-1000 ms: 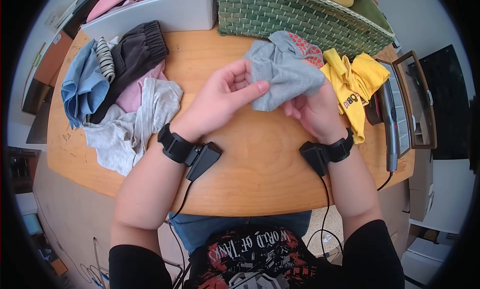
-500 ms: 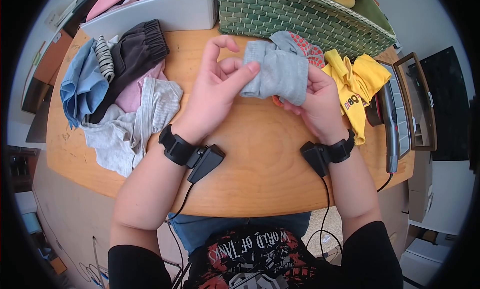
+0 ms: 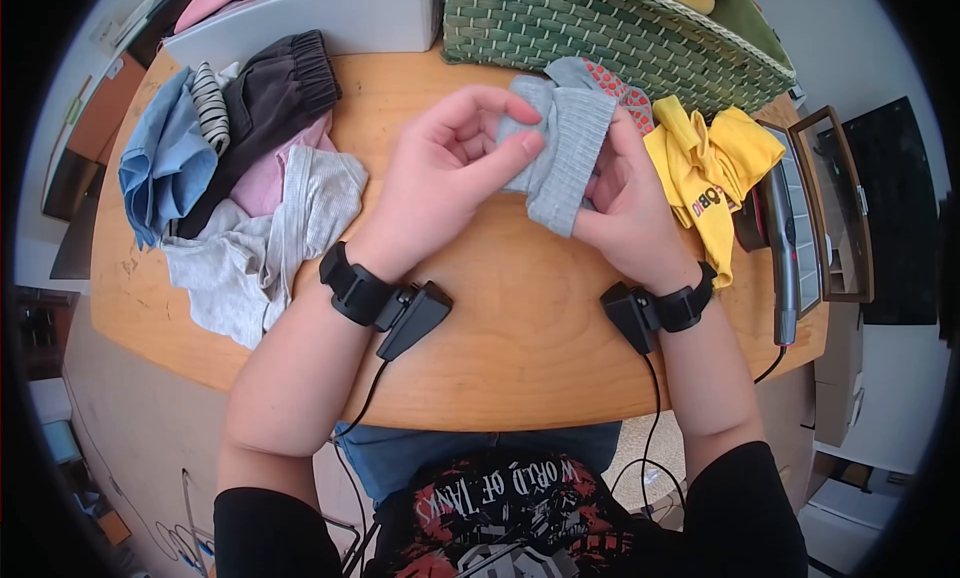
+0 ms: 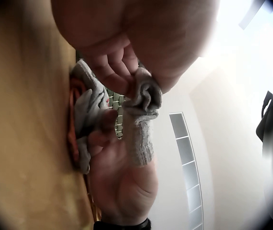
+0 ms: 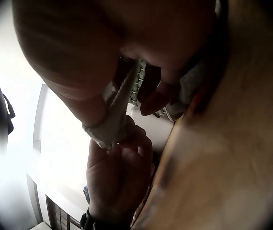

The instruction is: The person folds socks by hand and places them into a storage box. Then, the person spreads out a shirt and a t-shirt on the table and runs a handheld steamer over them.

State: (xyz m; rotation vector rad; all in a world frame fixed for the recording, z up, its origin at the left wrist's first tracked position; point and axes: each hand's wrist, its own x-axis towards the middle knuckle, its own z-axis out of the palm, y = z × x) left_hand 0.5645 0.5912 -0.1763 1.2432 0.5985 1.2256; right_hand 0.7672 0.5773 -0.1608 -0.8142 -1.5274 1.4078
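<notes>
Between both hands is a grey sock (image 3: 580,148), rolled into a bundle with its ribbed cuff toward the right. My left hand (image 3: 435,183) pinches the rolled end (image 4: 147,93) between thumb and fingers. At the other side my right hand (image 3: 640,218) holds the cuff, its thumb tucked into the ribbed opening, and the right wrist view shows the cuff fabric (image 5: 105,129) stretched over that thumb. Behind the bundle lies another grey sock (image 3: 622,86) with red dots on its sole, partly hidden by the hands.
A green woven basket (image 3: 600,43) and a white box (image 3: 340,28) of clothes stand at the back. Left lies a clothes pile: blue garment (image 3: 165,168), dark trousers (image 3: 275,103), light grey garment (image 3: 240,268). Right are a yellow garment (image 3: 715,163) and a corded grey appliance (image 3: 783,258).
The sock, earlier draped loosely over the right hand, is now a tighter bundle with its cuff spread toward the right. The left fingers lifted off it, then came back onto its left end.
</notes>
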